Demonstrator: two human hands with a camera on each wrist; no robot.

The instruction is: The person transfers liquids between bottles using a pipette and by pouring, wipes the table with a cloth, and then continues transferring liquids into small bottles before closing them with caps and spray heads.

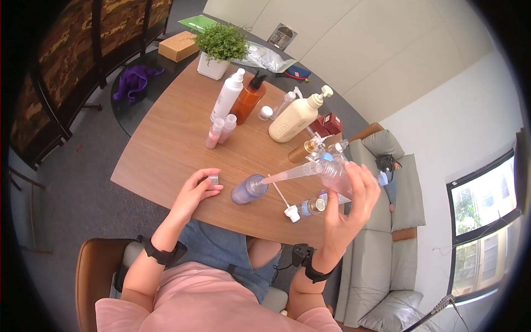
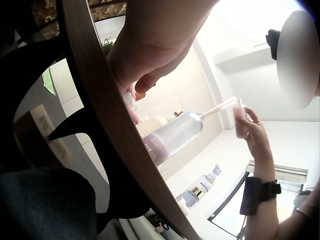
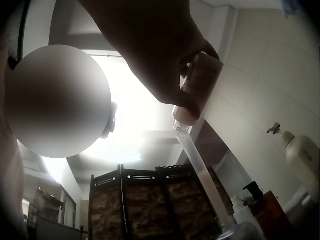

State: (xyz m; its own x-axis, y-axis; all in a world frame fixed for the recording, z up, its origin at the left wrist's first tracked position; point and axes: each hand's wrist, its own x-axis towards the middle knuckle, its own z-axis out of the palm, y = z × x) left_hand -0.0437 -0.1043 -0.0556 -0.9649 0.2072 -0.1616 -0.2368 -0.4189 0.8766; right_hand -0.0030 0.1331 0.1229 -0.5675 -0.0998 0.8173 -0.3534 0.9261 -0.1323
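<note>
My right hand [image 1: 349, 209] grips a small clear bottle of pink liquid [image 1: 336, 178], tipped with its mouth downward. Its mouth meets the wide end of a long translucent tube [image 3: 200, 167]. Pinkish liquid shows inside this tube, which slants down to the neck of a frosted purple bottle [image 1: 248, 190] standing on the table. At the table's near edge, my left hand [image 1: 191, 192] pinches a small clear cap [image 1: 214, 179] between thumb and fingers. The left wrist view shows the purple bottle [image 2: 172, 137] beyond that hand.
Beside the purple bottle lies a white cap with a thin stem [image 1: 292, 213], near a blue-labelled bottle [image 1: 310, 207]. Two small pink bottles [image 1: 214, 134], a white bottle [image 1: 227, 97], an amber pump bottle [image 1: 248, 99] and a cream pump bottle [image 1: 293, 120] stand farther back, before a potted plant [image 1: 213, 67].
</note>
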